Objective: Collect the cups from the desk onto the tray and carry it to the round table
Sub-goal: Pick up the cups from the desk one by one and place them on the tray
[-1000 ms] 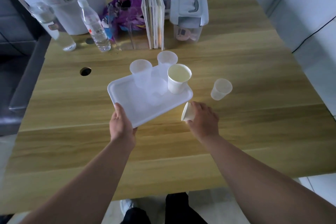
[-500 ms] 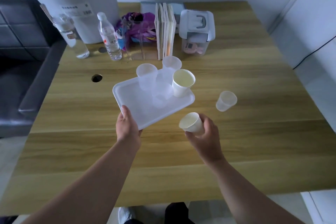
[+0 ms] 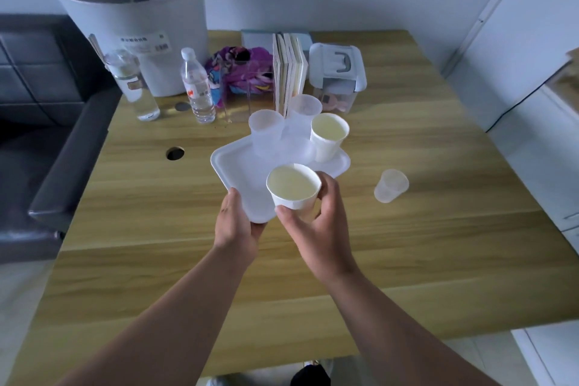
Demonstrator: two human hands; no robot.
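My left hand (image 3: 236, 226) grips the near corner of the white tray (image 3: 233, 164), held over the wooden desk (image 3: 407, 244). My right hand (image 3: 319, 229) holds a white paper cup (image 3: 293, 188) upright above the tray's near edge. On the tray's far side stand a second paper cup (image 3: 329, 136) and frosted plastic cups (image 3: 266, 131), one more behind them (image 3: 305, 108). A further frosted plastic cup (image 3: 391, 185) stands alone on the desk, right of the tray.
Along the desk's far edge stand a grey tub (image 3: 134, 31), two clear bottles (image 3: 197, 88), a purple bag (image 3: 241, 72), upright books (image 3: 289, 72) and a lidded plastic box (image 3: 338, 72). A cable hole (image 3: 175, 153) lies left of the tray. A dark sofa (image 3: 31, 135) flanks the left.
My right hand picked the paper cup off the desk, turned it upright and moved it left over the tray's near edge. The camera view rose, showing more of the tub.
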